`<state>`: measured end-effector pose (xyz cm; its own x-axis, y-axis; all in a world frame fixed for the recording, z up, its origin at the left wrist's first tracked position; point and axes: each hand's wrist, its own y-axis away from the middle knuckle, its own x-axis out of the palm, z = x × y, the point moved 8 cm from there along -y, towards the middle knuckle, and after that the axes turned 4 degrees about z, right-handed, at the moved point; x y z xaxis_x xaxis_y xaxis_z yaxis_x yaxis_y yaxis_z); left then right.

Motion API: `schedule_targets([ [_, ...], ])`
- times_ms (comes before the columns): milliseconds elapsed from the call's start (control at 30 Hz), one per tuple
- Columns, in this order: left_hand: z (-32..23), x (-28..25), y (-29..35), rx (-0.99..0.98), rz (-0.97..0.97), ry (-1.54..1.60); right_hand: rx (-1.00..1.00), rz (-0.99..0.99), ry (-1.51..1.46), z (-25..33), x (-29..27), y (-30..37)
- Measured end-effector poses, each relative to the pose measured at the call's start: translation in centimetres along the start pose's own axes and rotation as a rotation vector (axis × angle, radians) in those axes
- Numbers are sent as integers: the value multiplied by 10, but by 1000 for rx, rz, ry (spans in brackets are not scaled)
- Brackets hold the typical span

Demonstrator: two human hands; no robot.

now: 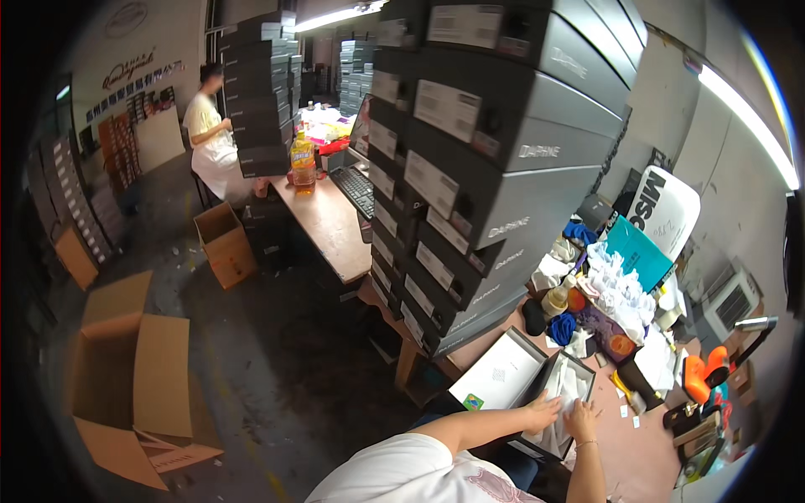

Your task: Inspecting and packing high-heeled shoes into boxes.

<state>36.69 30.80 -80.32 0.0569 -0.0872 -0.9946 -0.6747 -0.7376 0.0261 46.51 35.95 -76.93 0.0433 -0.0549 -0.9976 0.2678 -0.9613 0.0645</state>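
Observation:
An open dark shoebox [589,375] sits on the table in front of me, with white tissue paper [572,387] inside it. Its lid [498,369], white on the inside with a small green and yellow sticker, lies to the left of the box. My left hand [542,412] rests over the box's left side, fingers stretched out on the paper. Over the right side, my right hand [582,422] touches the paper with fingers apart. Whatever lies beneath the paper is hidden.
Tall stacks of dark shoeboxes [470,184] rise just beyond the lid. Crumpled white paper [620,281] and an orange tape dispenser [696,377] crowd the table's right. An open carton [163,377] stands on the floor at left. A person [210,134] sits farther back.

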Motion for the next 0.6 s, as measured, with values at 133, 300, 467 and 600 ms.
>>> schedule_targets([
  [133,-17,12,6,67,117,29,64,-4,15,-9,26,-28],
  [300,-13,7,4,31,165,16,-37,233,-18,-49,10,-76],
  [467,-6,-2,7,-47,278,48,-212,409,-397,-45,-50,-48],
  [600,-5,3,1,27,167,139,-109,356,-751,-86,-59,-8],
])
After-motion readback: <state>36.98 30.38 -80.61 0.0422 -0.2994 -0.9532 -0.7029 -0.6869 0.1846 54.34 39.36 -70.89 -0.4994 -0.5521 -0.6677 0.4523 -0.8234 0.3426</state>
